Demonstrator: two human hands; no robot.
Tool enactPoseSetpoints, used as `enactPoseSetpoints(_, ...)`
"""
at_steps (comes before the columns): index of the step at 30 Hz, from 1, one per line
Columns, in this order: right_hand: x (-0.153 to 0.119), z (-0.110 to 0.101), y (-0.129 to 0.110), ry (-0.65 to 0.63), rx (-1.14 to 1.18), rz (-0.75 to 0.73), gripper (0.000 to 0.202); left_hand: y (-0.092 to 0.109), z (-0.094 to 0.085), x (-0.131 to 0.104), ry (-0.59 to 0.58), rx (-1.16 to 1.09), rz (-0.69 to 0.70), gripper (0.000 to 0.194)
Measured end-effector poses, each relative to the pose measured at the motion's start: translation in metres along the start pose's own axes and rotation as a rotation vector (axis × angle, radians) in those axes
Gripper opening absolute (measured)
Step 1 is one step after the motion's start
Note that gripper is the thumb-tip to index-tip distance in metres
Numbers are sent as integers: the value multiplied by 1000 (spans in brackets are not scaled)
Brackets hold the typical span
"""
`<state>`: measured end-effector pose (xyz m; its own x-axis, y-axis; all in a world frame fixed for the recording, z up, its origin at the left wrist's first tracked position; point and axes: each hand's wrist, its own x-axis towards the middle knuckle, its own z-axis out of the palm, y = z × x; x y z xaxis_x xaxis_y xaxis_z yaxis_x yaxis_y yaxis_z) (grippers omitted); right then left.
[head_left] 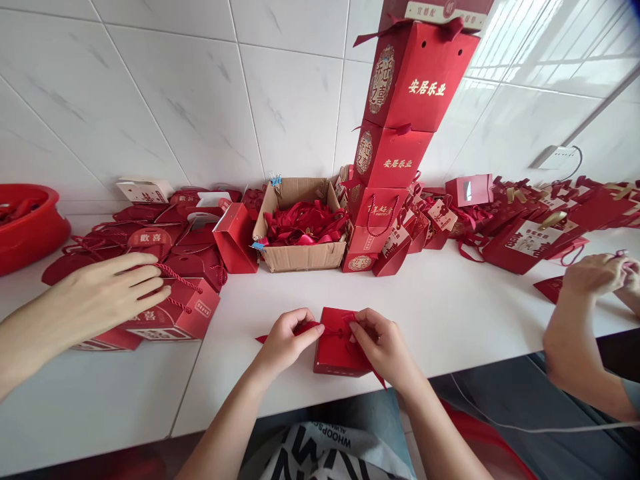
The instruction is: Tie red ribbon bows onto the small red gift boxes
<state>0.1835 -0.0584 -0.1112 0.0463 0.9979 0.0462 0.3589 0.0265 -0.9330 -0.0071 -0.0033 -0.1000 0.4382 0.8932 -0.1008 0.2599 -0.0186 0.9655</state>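
A small red box (336, 360) sits on the white table (280, 293) in front of me, with red ribbon across its top. My left hand (293, 339) is closed in a pinch on the ribbon at the box's left edge, and a ribbon end sticks out to its left. On the right side of the box top, my right hand (376, 341) pinches the same ribbon, with a tail hanging below it past the box's front corner. A knot or crossing of the ribbon shows between my hands.
Behind stand a cardboard box (305, 259) of red ribbons and a tall stack of red boxes (395, 160). Another person's hand (110, 290) reaches over red gift boxes (195, 310) at left. A co-worker's hands (600, 273) are at right. A red basin (35, 233) stands far left.
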Motion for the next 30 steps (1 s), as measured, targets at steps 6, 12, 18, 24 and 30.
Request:
enactPoseSetpoints(6, -1, 11, -8, 110, -206, -18, 13, 32, -1, -3, -153, -185, -5, 23)
enactPoseSetpoints(12, -3, 1, -12, -76, -207, -200, 10, 50, 4, 8, -262, -163, 128, 37)
enactPoseSetpoints(18, -1, 6, -4, 17, -134, -125, 26, 41, 5, 27, -177, -165, 212, 47)
enactPoseSetpoints(24, -1, 4, -4, -28, -42, -136, 26, 17, 0, 19, -97, 175, 287, 19)
enactPoseSetpoints(30, -2, 7, -2, 61, 20, -121, 17, 5, 11, 5, 12, 264, 370, 9)
